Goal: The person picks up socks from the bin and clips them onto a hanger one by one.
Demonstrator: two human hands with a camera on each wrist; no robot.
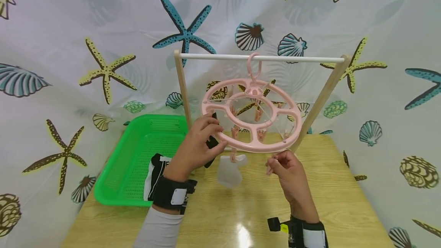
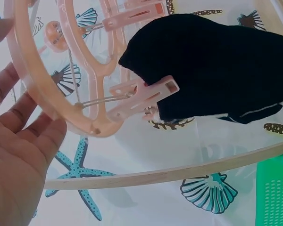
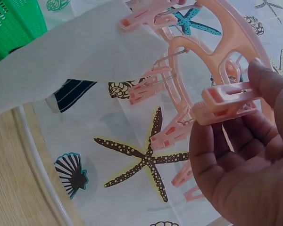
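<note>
A pink round clip hanger (image 1: pixel 260 148) hangs by its hook from a white rod. My left hand (image 1: pixel 198 144) holds its outer rim at the left, the fingers lying along the rim in the left wrist view. Beside that hand hangs a black sock (image 2: pixel 203 66), clipped by a pink clothespin (image 2: pixel 155 94). My right hand (image 1: pixel 293 175) pinches another pink clothespin (image 3: pixel 226 99) below the near right rim, thumb on one arm and fingers under the other; no cloth shows in it. A white sock (image 1: pixel 229 171) hangs from a clothespin between the hands.
The rod (image 1: pixel 213 56) spans two wooden posts (image 1: pixel 324 95) on the wooden table (image 1: pixel 337 186). At the left stands a green basket (image 1: pixel 100 186) holding black-and-white socks (image 1: pixel 156 175). Several other clothespins hang from the hanger. Behind is a sheet printed with starfish and shells.
</note>
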